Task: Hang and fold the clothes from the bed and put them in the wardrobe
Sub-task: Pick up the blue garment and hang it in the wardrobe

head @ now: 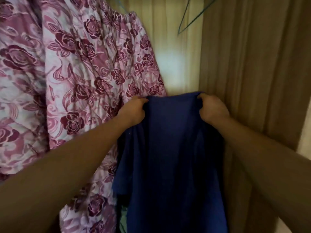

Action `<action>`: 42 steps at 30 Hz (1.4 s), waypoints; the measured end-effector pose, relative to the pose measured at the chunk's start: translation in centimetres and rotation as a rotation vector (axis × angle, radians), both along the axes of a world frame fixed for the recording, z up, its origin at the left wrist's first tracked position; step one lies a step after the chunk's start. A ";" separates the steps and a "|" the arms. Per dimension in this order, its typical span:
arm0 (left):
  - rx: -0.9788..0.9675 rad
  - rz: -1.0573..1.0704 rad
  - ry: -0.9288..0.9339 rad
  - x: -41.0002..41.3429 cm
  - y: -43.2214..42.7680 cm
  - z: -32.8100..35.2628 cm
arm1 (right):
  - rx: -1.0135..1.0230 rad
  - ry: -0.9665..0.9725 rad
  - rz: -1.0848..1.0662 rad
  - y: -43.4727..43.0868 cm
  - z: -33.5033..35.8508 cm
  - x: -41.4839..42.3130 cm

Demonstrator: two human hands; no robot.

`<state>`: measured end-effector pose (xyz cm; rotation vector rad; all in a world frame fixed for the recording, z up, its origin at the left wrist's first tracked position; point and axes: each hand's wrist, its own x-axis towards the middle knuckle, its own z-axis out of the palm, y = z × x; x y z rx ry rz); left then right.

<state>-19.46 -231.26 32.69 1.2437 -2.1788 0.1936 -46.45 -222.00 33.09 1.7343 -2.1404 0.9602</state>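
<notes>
Both bare arms reach forward into the wardrobe, and between them hangs a dark blue garment (173, 157), held up in the air by its top edge. The left hand (134, 109) grips the upper left corner of that edge, its fingers (142, 100) curled tight round a bunch of the cloth. The right hand (212, 109) grips the upper right corner in the same way, knuckles up and fingers folded into the fabric. The edge is stretched fairly straight between the two hands, and the rest of the garment falls loosely below them, out past the bottom of the view. Just to the left, touching the left forearm and partly behind the blue cloth, hangs a floral garment (80, 73) in pink and white with dark maroon roses. Behind the hands is the pale back wall (176, 56) of the wardrobe, and to the right its brown wood-grain side panel (252, 64). High up, near the top edge, a thin green wire hanger (188, 19) hangs bare.
</notes>
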 end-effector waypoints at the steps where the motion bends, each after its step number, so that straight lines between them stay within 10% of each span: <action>1: -0.050 -0.028 0.020 -0.3 -0.7 2.0 | -0.042 0.012 0.000 -0.1 1.8 -0.4; 9: -0.267 -0.161 0.051 -0.9 -3.6 8.0 | 0.004 0.043 0.041 -0.6 7.9 -2.2; 31: 0.314 -0.032 -0.423 4.1 -8.8 -22.0 | 0.598 -0.124 0.405 -7.4 -23.1 1.6; 34: 0.375 -0.097 -0.578 3.9 -7.7 -21.5 | 0.635 -0.141 0.376 -7.9 -24.3 1.9; 42: 0.362 -0.177 -0.295 0.6 -6.4 -13.2 | 0.538 -0.104 0.283 -7.6 -15.4 1.7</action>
